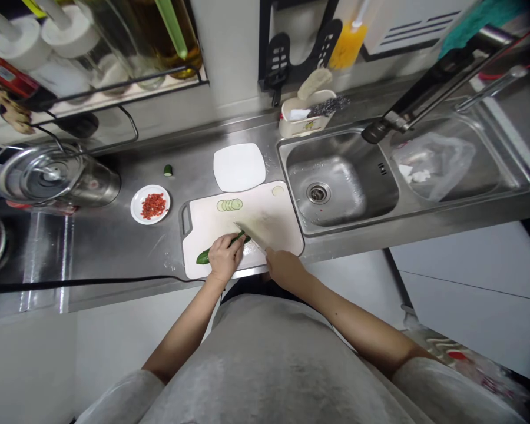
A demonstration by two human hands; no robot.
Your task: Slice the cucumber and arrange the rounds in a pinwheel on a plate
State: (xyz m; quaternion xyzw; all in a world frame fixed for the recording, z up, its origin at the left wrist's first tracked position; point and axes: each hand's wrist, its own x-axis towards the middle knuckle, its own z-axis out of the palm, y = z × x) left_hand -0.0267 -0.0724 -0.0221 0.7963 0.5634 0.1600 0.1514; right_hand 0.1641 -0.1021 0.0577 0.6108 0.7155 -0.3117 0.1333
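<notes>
On a white cutting board [274,218] with a grey edge, my left hand [226,254] is closed over a dark green cucumber [204,257], pressing it to the board. The cucumber's left end sticks out past my fingers. My right hand [287,270] grips a kitchen knife [252,234]; its blade lies at the cucumber's right end, close to my left fingertips. A short row of cucumber slices [229,205] overlaps near the board's far edge. One pale round slice [278,191] sits at the far right corner. The handle is mostly hidden in my fist.
Behind the board is a white square plate [239,167]. To the left are a small dish [150,221] of chopped red pieces and a cucumber end [168,170]. A metal sink [344,176] borders the board's right side. A black cable [92,282] runs along the counter's front.
</notes>
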